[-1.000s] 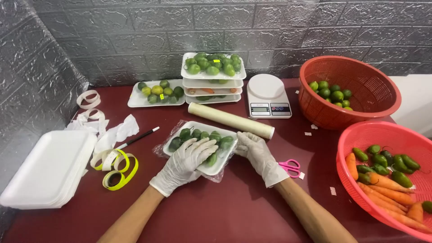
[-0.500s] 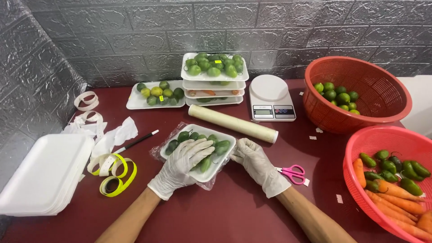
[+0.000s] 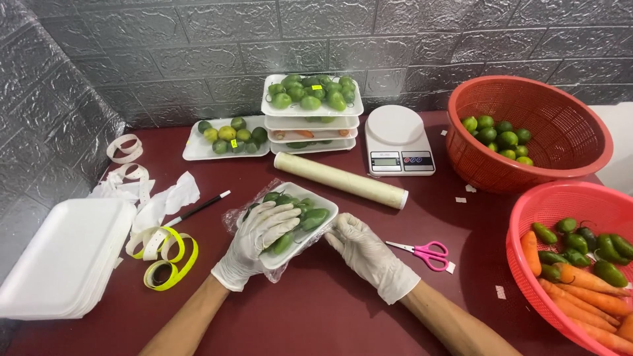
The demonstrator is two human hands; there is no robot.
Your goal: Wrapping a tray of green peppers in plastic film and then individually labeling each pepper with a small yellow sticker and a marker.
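Observation:
A white foam tray of green peppers (image 3: 315,217), covered in clear cling film, rests tilted near the front of the dark red table (image 3: 316,310). My left hand (image 3: 260,238), in a white glove, lies flat over the top of the tray and presses on the film. My right hand (image 3: 366,254), also gloved, holds the tray's right edge from below. A roll of cling film (image 3: 339,179) lies just behind the tray.
Stacked trays of limes (image 3: 311,105), a single lime tray (image 3: 227,137) and a kitchen scale (image 3: 397,140) stand at the back. Two red baskets sit right: limes (image 3: 521,132), and carrots with peppers (image 3: 580,257). Pink scissors (image 3: 422,250), empty foam trays (image 3: 62,257), yellow tape (image 3: 165,254) and label strips (image 3: 128,165) lie around.
The tray has turned and tilted between my hands, its right end lifted. My left hand has slid further across the film on top.

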